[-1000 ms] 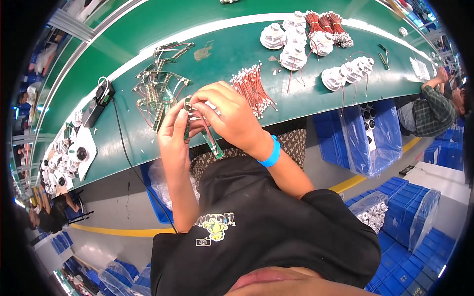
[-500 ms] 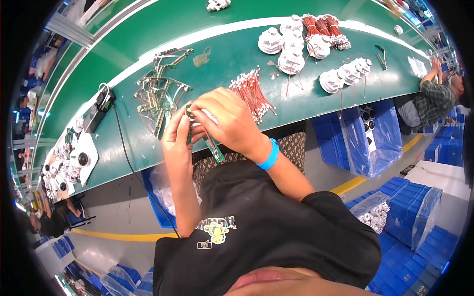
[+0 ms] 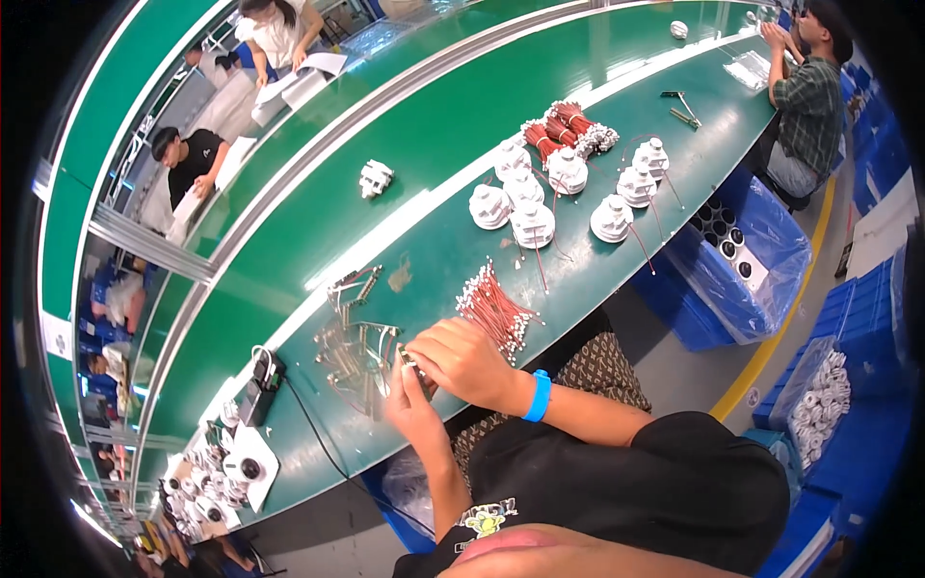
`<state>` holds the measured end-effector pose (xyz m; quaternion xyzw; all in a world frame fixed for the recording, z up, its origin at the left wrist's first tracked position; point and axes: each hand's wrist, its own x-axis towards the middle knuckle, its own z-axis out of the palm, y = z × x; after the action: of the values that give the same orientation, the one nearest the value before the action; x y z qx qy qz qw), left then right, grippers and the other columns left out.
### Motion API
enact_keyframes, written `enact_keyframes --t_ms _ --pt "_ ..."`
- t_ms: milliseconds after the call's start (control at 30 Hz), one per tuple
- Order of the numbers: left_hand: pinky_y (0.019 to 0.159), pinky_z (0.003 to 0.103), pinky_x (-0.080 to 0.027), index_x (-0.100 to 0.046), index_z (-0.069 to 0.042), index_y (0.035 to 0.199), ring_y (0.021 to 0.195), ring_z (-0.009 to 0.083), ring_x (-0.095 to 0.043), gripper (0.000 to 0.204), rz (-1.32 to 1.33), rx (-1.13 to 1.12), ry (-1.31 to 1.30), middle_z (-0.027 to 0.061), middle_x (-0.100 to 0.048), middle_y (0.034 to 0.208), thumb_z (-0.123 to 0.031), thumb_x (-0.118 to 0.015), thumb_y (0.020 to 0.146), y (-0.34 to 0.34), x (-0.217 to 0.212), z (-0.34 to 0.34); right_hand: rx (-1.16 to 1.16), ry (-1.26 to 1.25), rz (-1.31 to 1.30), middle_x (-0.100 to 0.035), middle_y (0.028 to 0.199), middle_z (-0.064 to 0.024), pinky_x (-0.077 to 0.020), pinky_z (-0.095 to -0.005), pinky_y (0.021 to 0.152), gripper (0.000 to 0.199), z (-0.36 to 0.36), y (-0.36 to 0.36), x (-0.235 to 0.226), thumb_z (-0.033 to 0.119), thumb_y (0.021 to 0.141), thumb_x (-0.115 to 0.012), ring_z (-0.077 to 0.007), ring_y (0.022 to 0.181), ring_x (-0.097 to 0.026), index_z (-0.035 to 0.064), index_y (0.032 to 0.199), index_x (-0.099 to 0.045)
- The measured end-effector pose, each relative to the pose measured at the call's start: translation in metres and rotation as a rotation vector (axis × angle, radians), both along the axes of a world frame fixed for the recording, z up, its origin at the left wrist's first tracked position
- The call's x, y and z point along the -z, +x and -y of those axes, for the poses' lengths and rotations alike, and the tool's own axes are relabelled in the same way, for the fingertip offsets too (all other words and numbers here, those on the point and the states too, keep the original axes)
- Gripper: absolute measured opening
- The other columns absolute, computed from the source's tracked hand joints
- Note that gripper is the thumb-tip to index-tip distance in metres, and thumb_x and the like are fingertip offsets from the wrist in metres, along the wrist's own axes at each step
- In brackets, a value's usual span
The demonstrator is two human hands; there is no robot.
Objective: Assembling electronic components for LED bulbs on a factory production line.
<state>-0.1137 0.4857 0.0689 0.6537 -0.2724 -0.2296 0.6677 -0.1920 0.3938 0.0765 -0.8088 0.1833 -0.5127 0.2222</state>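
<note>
Both of my hands meet over the near edge of the green table, pinched together around a small circuit board [image 3: 409,359]. My left hand [image 3: 412,407] grips it from below, with thumb and fingers closed. My right hand [image 3: 469,364], a blue band on its wrist, closes its fingers over the board's upper end. Most of the board is hidden behind my fingers. Just left of my hands lies a loose pile of narrow circuit boards [image 3: 349,349] with wires, blurred. Beyond my right hand a spread of red wires [image 3: 493,306] with white connectors rests on the table.
Farther right stand several white round housings [image 3: 533,226] with trailing wires, beside tied red wire bundles [image 3: 549,143]. A black power box [image 3: 258,393] with a cable and heaped white parts [image 3: 198,489] lie left. A blue bin [image 3: 699,299] stands below the table edge. Co-workers sit nearby.
The view has turned, so the table now slants and more co-workers show. My hands have drawn closer together; the board strip that hung below them earlier is no longer visible.
</note>
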Motion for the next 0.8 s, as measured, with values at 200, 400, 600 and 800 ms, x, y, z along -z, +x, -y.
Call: enact_keyframes --t_ms 200,400,600,800 --pt "0.083 0.029 -0.053 -0.05 0.004 0.136 0.099 0.0165 -0.062 0.039 0.157 0.001 0.021 0.0139 -0.062 0.119 -0.017 -0.046 0.102 -0.004 -0.006 0.001 0.017 0.001 0.025 -0.067 0.089 -0.0083 -0.0475 -0.0373 0.071 0.015 -0.004 0.002 0.003 0.008 0.078 -0.067 -0.0258 0.081 -0.062 0.0019 0.091 -0.066" --pt "0.083 0.027 -0.049 -0.05 0.004 0.135 0.098 0.0123 -0.058 0.039 0.188 -0.04 0.035 0.0117 -0.063 0.116 -0.017 -0.046 0.103 -0.006 -0.005 -0.002 -0.017 -0.034 0.068 -0.062 0.084 -0.01 -0.0437 -0.038 0.071 0.015 -0.006 0.013 0.008 0.008 0.078 -0.061 -0.0265 0.077 -0.057 -0.0003 0.09 -0.063" --pt "0.082 0.027 -0.049 -0.05 0.005 0.135 0.097 0.0116 -0.058 0.039 0.215 -0.11 0.057 0.0112 -0.063 0.115 -0.016 -0.046 0.103 -0.008 -0.01 -0.011 -0.071 0.015 0.039 -0.065 0.085 -0.0096 -0.0456 -0.0377 0.068 0.016 -0.013 0.015 0.002 0.004 0.074 -0.065 -0.0264 0.077 -0.06 -0.0002 0.09 -0.065" --pt "0.079 0.026 -0.052 -0.052 0.006 0.132 0.089 0.0111 -0.061 0.038 0.185 -0.058 0.06 0.0106 -0.063 0.114 -0.017 -0.046 0.103 0.005 0.0 -0.013 -0.087 0.018 -0.032 -0.065 0.086 -0.0088 -0.0464 -0.0371 0.069 0.014 -0.007 0.015 0.004 0.005 0.076 -0.065 -0.0259 0.078 -0.06 0.001 0.09 -0.065"
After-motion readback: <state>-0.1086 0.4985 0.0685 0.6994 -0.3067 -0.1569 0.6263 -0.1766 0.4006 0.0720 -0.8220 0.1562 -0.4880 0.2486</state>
